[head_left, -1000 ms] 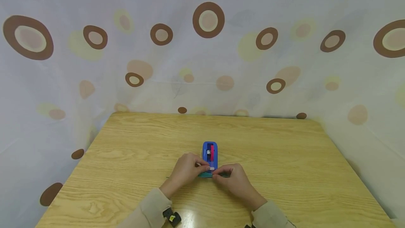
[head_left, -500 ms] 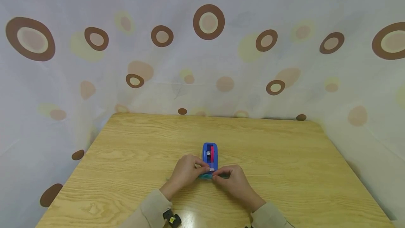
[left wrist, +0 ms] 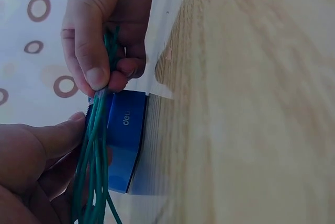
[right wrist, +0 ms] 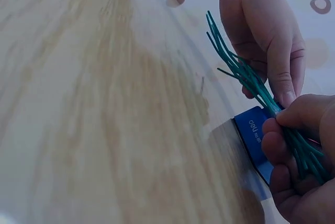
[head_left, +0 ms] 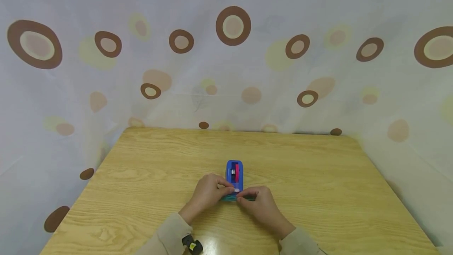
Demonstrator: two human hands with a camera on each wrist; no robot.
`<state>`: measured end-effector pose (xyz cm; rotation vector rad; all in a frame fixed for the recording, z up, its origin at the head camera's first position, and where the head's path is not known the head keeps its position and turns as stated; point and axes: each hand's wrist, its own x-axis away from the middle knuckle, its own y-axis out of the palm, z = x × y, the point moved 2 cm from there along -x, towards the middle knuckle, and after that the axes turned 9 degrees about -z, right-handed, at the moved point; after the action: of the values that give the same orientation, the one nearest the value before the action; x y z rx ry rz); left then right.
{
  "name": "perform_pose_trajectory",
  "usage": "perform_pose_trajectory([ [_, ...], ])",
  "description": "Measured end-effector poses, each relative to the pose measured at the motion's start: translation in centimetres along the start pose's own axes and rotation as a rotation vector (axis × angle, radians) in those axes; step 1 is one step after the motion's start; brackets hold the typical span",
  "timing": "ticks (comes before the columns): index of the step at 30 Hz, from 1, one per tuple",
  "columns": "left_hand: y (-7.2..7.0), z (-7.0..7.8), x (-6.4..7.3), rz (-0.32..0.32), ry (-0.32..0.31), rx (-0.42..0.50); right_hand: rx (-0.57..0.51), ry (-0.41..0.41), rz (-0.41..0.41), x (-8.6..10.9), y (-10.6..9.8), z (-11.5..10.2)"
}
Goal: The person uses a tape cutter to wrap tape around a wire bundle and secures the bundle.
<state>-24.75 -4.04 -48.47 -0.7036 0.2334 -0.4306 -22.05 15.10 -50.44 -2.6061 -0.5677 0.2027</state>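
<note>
Both hands meet over a bundle of thin green wires (right wrist: pixel 309 156) at the front end of a blue tape dispenser (left wrist: pixel 125 135) marked "deli". My right hand (head_left: pixel 260 204) pinches the bundle between thumb and fingers; a clear shiny patch, apparently tape (left wrist: pixel 102 93), lies on the wires by its thumb. Beside it, my left hand (head_left: pixel 206 192) has its thumb by the dispenser's cutter edge and its other fingers curled below, with the wires passing between. How firmly the left fingers grip is partly hidden. In the head view a pinkish-red ring (head_left: pixel 237 172) sits in the dispenser.
The dispenser stands on a wood-grain table (head_left: pixel 152 160). Behind and at the sides hangs a pale curtain (head_left: pixel 265 66) with brown rings. A black wrist strap (head_left: pixel 192 245) shows by the left sleeve.
The hands and dispenser hold nearly the same place; the whole head view has shifted only slightly downward.
</note>
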Motion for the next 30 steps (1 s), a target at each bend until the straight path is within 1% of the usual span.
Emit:
perform_pose_trajectory([
  [3,0.0,0.0,0.1,0.006,0.005,0.004,-0.002,0.006,0.005,0.1,0.2,0.3],
  [8,0.0,0.2,0.1,-0.005,-0.02,0.005,-0.035,-0.007,0.012,0.2,0.1,0.6],
  [12,-0.2,0.4,0.1,-0.012,-0.028,-0.006,-0.045,-0.019,-0.014,0.1,-0.1,0.4],
  [19,-0.5,0.5,-0.1,-0.01,-0.023,-0.005,-0.049,0.022,-0.044,-0.1,-0.5,-0.2],
  [26,-0.5,0.5,0.1,-0.022,-0.039,0.002,-0.092,0.021,-0.063,-0.1,-0.4,-0.3],
  [30,-0.5,0.5,0.2,-0.019,-0.037,0.01,-0.099,0.007,-0.07,0.0,-0.5,-0.5],
])
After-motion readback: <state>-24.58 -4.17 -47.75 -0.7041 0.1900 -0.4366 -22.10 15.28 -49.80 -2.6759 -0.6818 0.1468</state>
